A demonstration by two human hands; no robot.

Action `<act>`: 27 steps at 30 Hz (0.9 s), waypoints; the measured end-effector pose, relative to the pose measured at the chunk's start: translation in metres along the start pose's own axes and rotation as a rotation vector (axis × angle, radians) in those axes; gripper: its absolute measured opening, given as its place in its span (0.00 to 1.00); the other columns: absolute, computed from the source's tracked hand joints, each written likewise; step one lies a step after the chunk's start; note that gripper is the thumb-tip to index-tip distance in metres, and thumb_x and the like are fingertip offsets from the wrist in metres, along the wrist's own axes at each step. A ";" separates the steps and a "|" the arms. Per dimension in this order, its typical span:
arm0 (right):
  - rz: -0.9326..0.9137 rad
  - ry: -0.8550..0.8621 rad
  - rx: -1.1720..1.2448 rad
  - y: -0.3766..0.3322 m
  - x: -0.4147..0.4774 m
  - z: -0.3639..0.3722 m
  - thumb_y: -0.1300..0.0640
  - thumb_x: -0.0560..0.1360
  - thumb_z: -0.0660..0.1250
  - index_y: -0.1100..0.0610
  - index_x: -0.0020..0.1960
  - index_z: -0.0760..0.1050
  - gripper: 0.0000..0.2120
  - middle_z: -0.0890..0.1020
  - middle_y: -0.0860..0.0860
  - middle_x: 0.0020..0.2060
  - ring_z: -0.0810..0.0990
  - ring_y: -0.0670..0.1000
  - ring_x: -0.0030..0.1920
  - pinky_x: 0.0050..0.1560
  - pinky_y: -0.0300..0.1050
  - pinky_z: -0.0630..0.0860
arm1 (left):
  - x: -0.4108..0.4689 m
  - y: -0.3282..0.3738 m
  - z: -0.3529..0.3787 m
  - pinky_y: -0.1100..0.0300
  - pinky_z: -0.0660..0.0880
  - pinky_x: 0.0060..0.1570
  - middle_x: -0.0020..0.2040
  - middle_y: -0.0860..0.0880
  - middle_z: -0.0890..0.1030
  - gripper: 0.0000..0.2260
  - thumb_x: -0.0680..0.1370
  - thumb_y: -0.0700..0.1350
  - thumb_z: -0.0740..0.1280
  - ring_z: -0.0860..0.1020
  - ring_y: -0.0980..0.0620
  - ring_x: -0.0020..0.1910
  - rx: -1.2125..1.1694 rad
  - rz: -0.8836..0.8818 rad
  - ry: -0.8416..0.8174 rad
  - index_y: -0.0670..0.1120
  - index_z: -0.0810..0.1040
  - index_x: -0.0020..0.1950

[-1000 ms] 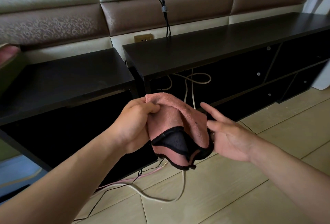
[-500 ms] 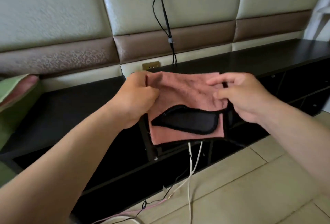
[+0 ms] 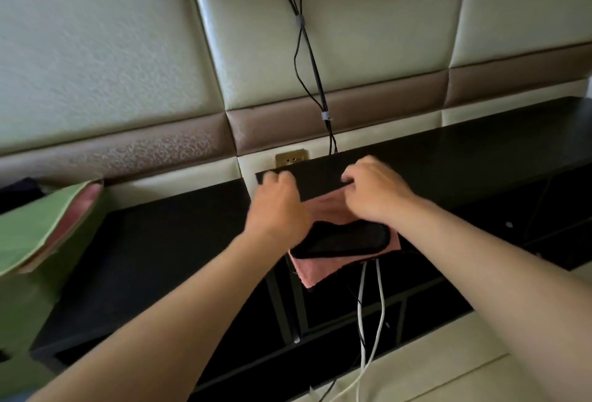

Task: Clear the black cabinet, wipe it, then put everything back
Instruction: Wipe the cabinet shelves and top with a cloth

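Cloth [image 3: 320, 270] lies long side along the cabinet's [image 3: 464, 158] front edge by its left corner, left hand [image 3: 278, 209] and right hand [image 3: 374, 196] gripping its top, white cables [image 3: 379, 299] hanging below.

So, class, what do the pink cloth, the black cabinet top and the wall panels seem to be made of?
The pink cloth looks like terry or microfibre: fuzzy nap. The black cabinet top is probably laminated board: smooth, dull sheen. The wall panels seem padded leather-look upholstery: grained, puffed between seams.
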State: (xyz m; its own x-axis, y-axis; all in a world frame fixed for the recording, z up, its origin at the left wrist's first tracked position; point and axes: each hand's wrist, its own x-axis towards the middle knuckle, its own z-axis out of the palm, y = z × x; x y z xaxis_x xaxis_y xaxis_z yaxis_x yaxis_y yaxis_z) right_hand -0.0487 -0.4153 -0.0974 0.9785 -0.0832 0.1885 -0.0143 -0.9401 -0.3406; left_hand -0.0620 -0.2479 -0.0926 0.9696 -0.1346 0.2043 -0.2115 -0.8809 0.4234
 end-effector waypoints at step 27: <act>-0.046 -0.362 -0.210 -0.004 -0.014 0.029 0.40 0.84 0.37 0.41 0.81 0.37 0.27 0.40 0.46 0.82 0.34 0.53 0.80 0.78 0.61 0.36 | 0.008 -0.008 0.046 0.45 0.39 0.79 0.82 0.44 0.39 0.59 0.67 0.75 0.67 0.36 0.46 0.80 0.309 0.117 -0.403 0.43 0.39 0.82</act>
State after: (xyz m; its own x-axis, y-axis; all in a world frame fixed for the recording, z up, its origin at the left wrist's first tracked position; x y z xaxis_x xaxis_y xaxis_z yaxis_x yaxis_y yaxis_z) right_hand -0.0563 -0.4004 -0.1254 0.9877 0.0470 -0.1491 0.0264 -0.9902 -0.1372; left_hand -0.0472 -0.2632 -0.1352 0.9250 -0.3503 -0.1471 -0.3338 -0.9342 0.1256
